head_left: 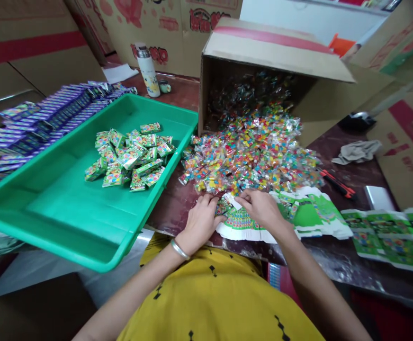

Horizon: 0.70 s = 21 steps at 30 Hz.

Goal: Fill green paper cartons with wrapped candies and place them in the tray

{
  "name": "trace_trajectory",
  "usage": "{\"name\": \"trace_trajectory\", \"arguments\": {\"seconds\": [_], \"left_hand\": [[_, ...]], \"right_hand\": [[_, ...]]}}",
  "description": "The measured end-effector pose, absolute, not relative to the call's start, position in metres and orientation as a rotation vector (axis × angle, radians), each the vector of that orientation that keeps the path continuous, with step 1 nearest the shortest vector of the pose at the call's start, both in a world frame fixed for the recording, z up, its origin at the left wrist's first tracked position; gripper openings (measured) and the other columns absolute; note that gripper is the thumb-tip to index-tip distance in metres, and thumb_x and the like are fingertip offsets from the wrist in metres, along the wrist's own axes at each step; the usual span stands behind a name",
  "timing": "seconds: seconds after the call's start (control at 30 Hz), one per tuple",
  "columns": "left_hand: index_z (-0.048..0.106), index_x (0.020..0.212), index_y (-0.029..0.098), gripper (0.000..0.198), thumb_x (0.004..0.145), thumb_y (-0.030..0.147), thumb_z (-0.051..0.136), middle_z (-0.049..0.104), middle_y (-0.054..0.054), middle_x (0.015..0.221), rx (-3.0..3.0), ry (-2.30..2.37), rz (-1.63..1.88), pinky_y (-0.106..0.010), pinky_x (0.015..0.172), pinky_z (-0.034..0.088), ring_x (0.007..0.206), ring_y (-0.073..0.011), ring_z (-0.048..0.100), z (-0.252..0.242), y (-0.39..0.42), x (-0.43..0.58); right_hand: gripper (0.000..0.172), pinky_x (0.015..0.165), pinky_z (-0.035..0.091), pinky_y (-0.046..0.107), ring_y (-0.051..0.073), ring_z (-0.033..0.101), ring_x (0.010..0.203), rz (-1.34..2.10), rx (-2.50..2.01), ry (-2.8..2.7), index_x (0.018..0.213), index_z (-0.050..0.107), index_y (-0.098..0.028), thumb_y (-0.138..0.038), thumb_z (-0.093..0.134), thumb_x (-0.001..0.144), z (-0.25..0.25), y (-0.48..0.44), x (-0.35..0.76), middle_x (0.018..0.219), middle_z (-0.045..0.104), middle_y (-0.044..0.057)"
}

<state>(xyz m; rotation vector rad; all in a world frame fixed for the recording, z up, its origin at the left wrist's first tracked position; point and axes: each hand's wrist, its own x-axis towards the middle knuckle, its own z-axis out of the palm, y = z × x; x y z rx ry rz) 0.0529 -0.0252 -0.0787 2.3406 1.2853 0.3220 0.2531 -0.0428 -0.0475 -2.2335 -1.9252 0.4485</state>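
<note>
Close to the table's front edge, my left hand [202,219] has its fingers closed around the left end of a small green printed candy box [222,206]. My right hand [261,207] pinches at a white flap on the other end of that box; its fingertips are partly hidden. Under and beside my hands lie fanned flat green cartons [244,223], with more flat cartons [308,215] to the right. Just beyond my fingers spreads a heap of small clear packets of colourful candy [252,151], spilling from a cardboard box [263,47] on its side.
A green tray [50,199] at left holds several filled candy boxes [131,154]. Purple boxes [46,118] are stacked beyond it. A flask [147,71] stands at the back. At right are a red-black cutter [338,183], a cloth [357,151] and green carton sheets [393,237].
</note>
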Motion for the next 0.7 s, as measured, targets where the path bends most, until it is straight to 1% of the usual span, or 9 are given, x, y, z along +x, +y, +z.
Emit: {"name": "trace_trajectory", "arguments": {"seconds": [0.07, 0.13, 0.27, 0.3, 0.4, 0.53, 0.6, 0.63, 0.7], "left_hand": [[0.058, 0.120, 0.018, 0.050, 0.078, 0.041, 0.073, 0.060, -0.011, 0.120, 2.339, 1.296, 0.314, -0.038, 0.087, 0.051, 0.114, -0.0299, 0.054, -0.079, -0.022, 0.051], [0.060, 0.112, 0.018, 0.043, 0.077, 0.038, 0.075, 0.062, -0.009, 0.112, 2.293, 1.323, 0.371, -0.037, 0.087, 0.049, 0.109, -0.0281, 0.056, -0.080, -0.021, 0.049], [0.061, 0.095, 0.019, 0.013, 0.086, 0.028, 0.064, 0.063, -0.003, 0.089, 2.031, 1.266, 0.622, -0.031, 0.079, 0.045, 0.086, -0.0191, 0.058, -0.078, -0.022, 0.045], [0.061, 0.091, 0.019, 0.009, 0.087, 0.027, 0.062, 0.063, -0.002, 0.085, 1.926, 1.222, 0.682, -0.029, 0.075, 0.044, 0.080, -0.0171, 0.057, -0.075, -0.021, 0.044], [0.058, 0.081, 0.017, 0.018, 0.086, 0.034, 0.064, 0.059, 0.001, 0.076, 1.605, 1.038, 0.766, -0.025, 0.066, 0.041, 0.070, -0.0133, 0.053, -0.063, -0.019, 0.035], [0.059, 0.079, 0.016, 0.031, 0.079, 0.044, 0.071, 0.056, 0.002, 0.070, 1.207, 0.680, 0.531, -0.021, 0.057, 0.038, 0.062, -0.0105, 0.051, -0.046, -0.016, 0.020], [0.063, 0.085, 0.016, 0.033, 0.075, 0.044, 0.076, 0.062, -0.002, 0.078, 1.009, 0.570, 0.482, -0.023, 0.063, 0.044, 0.068, -0.0129, 0.058, -0.044, -0.018, 0.016], [0.065, 0.090, 0.016, 0.034, 0.073, 0.042, 0.078, 0.065, -0.004, 0.085, 0.922, 0.533, 0.498, -0.025, 0.069, 0.047, 0.075, -0.0151, 0.062, -0.044, -0.019, 0.015], [0.066, 0.104, 0.018, 0.040, 0.071, 0.035, 0.081, 0.068, -0.008, 0.100, 0.793, 0.466, 0.536, -0.030, 0.081, 0.050, 0.086, -0.0190, 0.067, -0.046, -0.021, 0.016]], "right_hand": [[0.020, 0.063, 0.039, 0.029, 0.022, 0.069, 0.077, 0.519, -2.168, -1.890, 0.094, 0.071, -0.024, -0.041, 0.062, 0.087, -0.052, -0.042, 0.253, 0.085, 0.076, 0.003], [0.018, 0.064, 0.041, 0.028, 0.020, 0.067, 0.074, 0.573, -2.112, -1.838, 0.095, 0.071, -0.024, -0.036, 0.068, 0.082, -0.056, -0.042, 0.252, 0.085, 0.075, 0.002], [0.024, 0.062, 0.043, 0.028, 0.017, 0.061, 0.067, 0.669, -1.949, -1.669, 0.096, 0.070, -0.022, -0.040, 0.070, 0.080, -0.056, -0.046, 0.247, 0.080, 0.070, 0.001], [0.025, 0.062, 0.043, 0.028, 0.016, 0.060, 0.065, 0.710, -1.880, -1.636, 0.095, 0.070, -0.021, -0.042, 0.068, 0.081, -0.053, -0.047, 0.246, 0.079, 0.069, 0.002], [0.024, 0.059, 0.040, 0.027, 0.014, 0.054, 0.062, 0.861, -1.644, -1.586, 0.084, 0.070, -0.019, -0.043, 0.064, 0.086, -0.039, -0.050, 0.243, 0.071, 0.064, 0.000], [0.022, 0.060, 0.041, 0.026, 0.014, 0.053, 0.065, 0.959, -1.439, -1.599, 0.080, 0.070, -0.019, -0.040, 0.065, 0.087, -0.017, -0.050, 0.238, 0.072, 0.061, 0.000], [0.017, 0.063, 0.044, 0.027, 0.015, 0.056, 0.071, 0.912, -1.389, -1.628, 0.084, 0.072, -0.021, -0.037, 0.067, 0.086, -0.009, -0.050, 0.234, 0.080, 0.063, 0.002], [0.015, 0.064, 0.046, 0.028, 0.016, 0.057, 0.074, 0.836, -1.394, -1.637, 0.090, 0.073, -0.022, -0.036, 0.067, 0.086, -0.006, -0.051, 0.232, 0.085, 0.063, 0.003], [0.024, 0.064, 0.046, 0.029, 0.016, 0.057, 0.074, 0.605, -1.439, -1.660, 0.109, 0.071, -0.025, -0.032, 0.067, 0.087, -0.003, -0.056, 0.227, 0.091, 0.061, 0.004]]}}
